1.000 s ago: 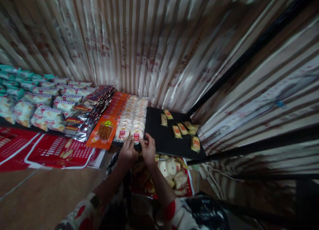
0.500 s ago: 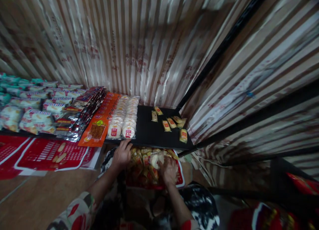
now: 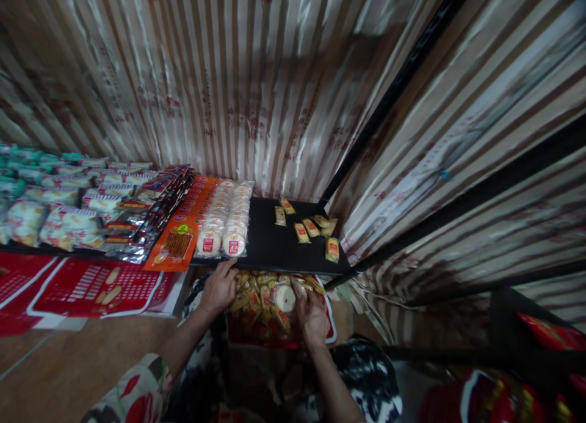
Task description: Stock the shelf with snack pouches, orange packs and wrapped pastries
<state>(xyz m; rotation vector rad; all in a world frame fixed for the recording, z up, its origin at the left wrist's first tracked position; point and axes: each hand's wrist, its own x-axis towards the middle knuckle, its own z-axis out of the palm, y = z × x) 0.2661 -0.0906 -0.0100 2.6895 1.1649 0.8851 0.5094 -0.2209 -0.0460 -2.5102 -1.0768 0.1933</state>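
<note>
My right hand [image 3: 314, 318] reaches into a red bag [image 3: 333, 331] full of small yellow-wrapped snacks [image 3: 256, 313]. Its fingers are bent around a pale, clear-wrapped cracker packet [image 3: 300, 287]. Just left of those fingers, a round white cracker [image 3: 284, 298] with a small red mark lies on top of the yellow snacks. My left hand [image 3: 220, 289] rests with fingers extended at the front edge of the black shelf [image 3: 270, 252], holding nothing visible. Directly beyond it stand two rows of wrapped round white crackers [image 3: 234, 243] with red labels.
Several small yellow packets [image 3: 302, 232] lie scattered on the shelf's right part. Left of the crackers are an orange snack pack [image 3: 176, 243], dark shiny packs [image 3: 160, 197] and white bags [image 3: 68, 224]. Black metal bars [image 3: 394, 105] and a striped curtain [image 3: 274, 93] border the shelf.
My right hand has drawn slightly back, so more of the round white cracker shows. My left hand stays at the shelf edge. The view has shifted slightly.
</note>
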